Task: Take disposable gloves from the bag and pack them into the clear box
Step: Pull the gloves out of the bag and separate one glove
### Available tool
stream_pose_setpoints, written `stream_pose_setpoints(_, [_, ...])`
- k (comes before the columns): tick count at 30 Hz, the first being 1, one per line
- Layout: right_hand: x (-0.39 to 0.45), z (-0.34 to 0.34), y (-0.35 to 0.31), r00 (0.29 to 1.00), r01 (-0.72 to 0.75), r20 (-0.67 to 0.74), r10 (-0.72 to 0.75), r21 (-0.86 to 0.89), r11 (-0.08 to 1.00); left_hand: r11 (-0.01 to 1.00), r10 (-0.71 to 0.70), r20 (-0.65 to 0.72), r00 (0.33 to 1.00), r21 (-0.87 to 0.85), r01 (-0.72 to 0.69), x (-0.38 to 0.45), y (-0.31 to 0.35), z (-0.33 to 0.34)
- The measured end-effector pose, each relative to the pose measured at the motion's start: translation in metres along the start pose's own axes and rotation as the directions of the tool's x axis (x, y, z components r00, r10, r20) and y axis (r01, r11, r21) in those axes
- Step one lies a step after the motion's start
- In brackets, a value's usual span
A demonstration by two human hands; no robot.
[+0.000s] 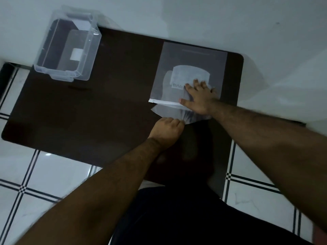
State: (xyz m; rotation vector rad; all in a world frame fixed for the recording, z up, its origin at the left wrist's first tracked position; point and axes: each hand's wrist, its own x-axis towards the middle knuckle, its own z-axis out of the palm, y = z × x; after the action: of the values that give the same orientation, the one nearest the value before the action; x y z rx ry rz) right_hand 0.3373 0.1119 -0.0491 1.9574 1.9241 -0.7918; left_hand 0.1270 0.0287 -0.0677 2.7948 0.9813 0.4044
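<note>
A frosted zip bag [191, 61] lies flat at the far right of the dark table [115, 96], its white zip strip toward me. A stack of pale gloves shows through it. My right hand [198, 96] presses flat on the bag near the zip, fingers spread. Thin translucent gloves [169, 113] stick out of the bag's mouth. My left hand [168, 129] is closed on their near edge. The clear box [69, 48] stands open at the table's far left corner, a white label on its bottom.
The table stands against a white wall. White floor tiles with dark stripes surround it on the left, near side and right. My dark clothing fills the bottom middle of the view.
</note>
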Motion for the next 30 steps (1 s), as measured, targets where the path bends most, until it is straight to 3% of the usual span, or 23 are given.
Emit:
stream_pose_setpoints(9, [-0.001,0.005,0.009,0.995,0.085,-0.051,-0.091,-0.120,0.989,1.000,0.013,0.011,1.000,0.009,-0.013,-0.062,0.022,-0.005])
stream_pose_setpoints(12, [-0.014,0.017,-0.003,0.963,0.110,-0.241,-0.119,-0.050,0.993,1.000,0.000,0.047,0.999,-0.018,0.000,-0.083,0.030,-0.005])
stream_pose_setpoints(16, [-0.051,0.041,-0.023,0.856,0.271,-0.446,-0.260,-0.040,0.962,0.999,-0.024,0.034,0.999,-0.021,0.025,-0.101,0.037,-0.008])
stream_pose_setpoints(22, [-0.107,0.089,-0.054,0.852,0.348,-0.335,-0.401,-0.208,0.914,0.978,-0.208,0.072,0.975,0.001,0.209,-0.112,0.004,-0.031])
stream_pose_setpoints(26, [-0.124,0.119,-0.058,0.861,0.369,-0.274,-0.429,-0.245,0.896,0.987,-0.158,0.062,0.985,-0.011,0.159,-0.119,-0.027,-0.034])
stream_pose_setpoints(30, [-0.132,0.128,-0.053,0.859,0.381,-0.239,-0.454,-0.295,0.876,0.958,-0.283,0.253,0.925,0.028,0.285,-0.122,-0.045,-0.039])
